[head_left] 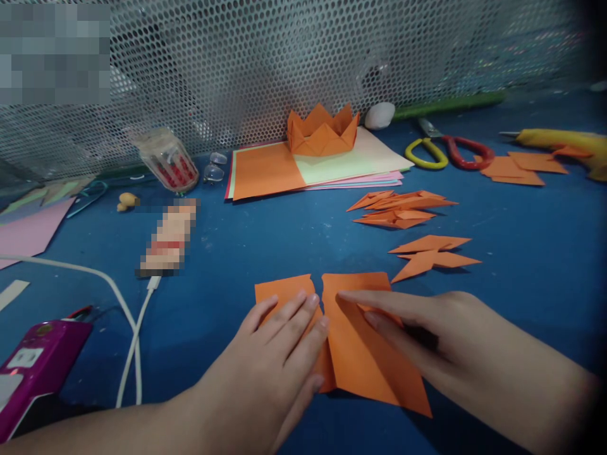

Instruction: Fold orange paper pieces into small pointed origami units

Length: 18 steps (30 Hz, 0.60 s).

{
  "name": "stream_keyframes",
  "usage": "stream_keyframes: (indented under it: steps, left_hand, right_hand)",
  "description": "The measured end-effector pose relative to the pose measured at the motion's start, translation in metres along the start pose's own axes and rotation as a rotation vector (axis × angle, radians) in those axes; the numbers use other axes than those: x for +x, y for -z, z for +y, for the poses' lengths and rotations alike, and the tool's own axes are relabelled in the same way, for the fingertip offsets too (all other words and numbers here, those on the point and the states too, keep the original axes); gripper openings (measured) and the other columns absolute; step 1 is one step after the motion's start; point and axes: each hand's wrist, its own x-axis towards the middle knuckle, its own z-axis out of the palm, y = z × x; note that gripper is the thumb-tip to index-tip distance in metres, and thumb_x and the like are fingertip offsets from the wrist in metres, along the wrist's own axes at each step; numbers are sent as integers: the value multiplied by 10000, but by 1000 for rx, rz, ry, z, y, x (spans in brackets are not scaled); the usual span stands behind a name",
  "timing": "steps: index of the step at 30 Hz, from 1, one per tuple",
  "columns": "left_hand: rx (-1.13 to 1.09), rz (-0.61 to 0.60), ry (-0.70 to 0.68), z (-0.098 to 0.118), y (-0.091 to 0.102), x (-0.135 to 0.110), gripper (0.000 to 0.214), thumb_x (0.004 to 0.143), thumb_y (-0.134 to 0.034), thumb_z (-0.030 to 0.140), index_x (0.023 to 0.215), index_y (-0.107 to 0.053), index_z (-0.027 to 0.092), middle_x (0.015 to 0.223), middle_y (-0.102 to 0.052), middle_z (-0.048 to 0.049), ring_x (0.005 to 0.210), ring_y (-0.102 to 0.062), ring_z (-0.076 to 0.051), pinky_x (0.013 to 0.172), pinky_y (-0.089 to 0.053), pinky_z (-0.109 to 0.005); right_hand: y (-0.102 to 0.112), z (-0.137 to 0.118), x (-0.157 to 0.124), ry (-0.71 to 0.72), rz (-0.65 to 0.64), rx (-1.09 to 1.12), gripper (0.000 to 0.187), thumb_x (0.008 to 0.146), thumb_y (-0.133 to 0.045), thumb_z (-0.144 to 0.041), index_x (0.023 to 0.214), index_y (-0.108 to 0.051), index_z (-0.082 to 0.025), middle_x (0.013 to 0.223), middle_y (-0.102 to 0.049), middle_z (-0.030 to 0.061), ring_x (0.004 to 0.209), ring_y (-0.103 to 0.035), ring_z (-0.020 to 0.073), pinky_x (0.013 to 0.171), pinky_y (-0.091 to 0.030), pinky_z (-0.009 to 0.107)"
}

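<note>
Squarely between two hands, a ragged gap parts the orange paper.
The left hand [272, 357] lies palm down, fingers slightly spread, on the left piece [279, 287], its fingertips beside the gap. The right piece [363, 354] stretches lengthwise toward the wearer, slanting right; the right hand [455, 335] comes across it from the right, index finger outstretched, farther from the gap. Whether that hand pinches paper, I can't tell. Folded orange shapes [434, 259] lie just beyond it.
</note>
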Motion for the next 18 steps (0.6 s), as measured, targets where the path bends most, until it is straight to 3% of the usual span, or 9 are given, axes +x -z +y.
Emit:
stream_keyframes:
  steps: [9,13,15,18]
  left_hand:
    - [-59,-65,-20,-2,13,-3,417,1109,-517,288,1505,-618,208,1622,-547,-209,1573,-447,-363,1210,-483,-594]
    - [-26,-126,-93,-6,20,-2,443,1087,-577,329,1522,-609,249,1601,-562,-218,1539,-484,-410,1147,-534,-622]
    - [21,-122,-139,-7,19,-2,447,1106,-539,353,1527,-607,220,1589,-579,-204,1509,-533,-391,1135,-554,-593]
    - [99,-8,-198,-5,13,-3,412,1142,-434,279,1463,-655,146,1511,-672,-133,1452,-613,-280,1193,-526,-457]
  right_hand:
    - [0,4,-6,21,8,-39,456,962,-437,-156,1157,-835,-266,713,-812,0,474,-727,173,405,-491,210]
    - [-1,6,-7,-1,-13,-74,440,944,-456,-162,1128,-839,-273,750,-826,14,512,-751,197,401,-500,223]
    - [-1,10,-9,-5,-5,-82,433,948,-475,-176,1153,-836,-301,874,-853,24,622,-801,228,457,-559,243]
    - [-2,12,-14,-9,17,-68,406,1006,-491,-253,1234,-808,-362,1005,-861,5,752,-831,237,576,-631,261]
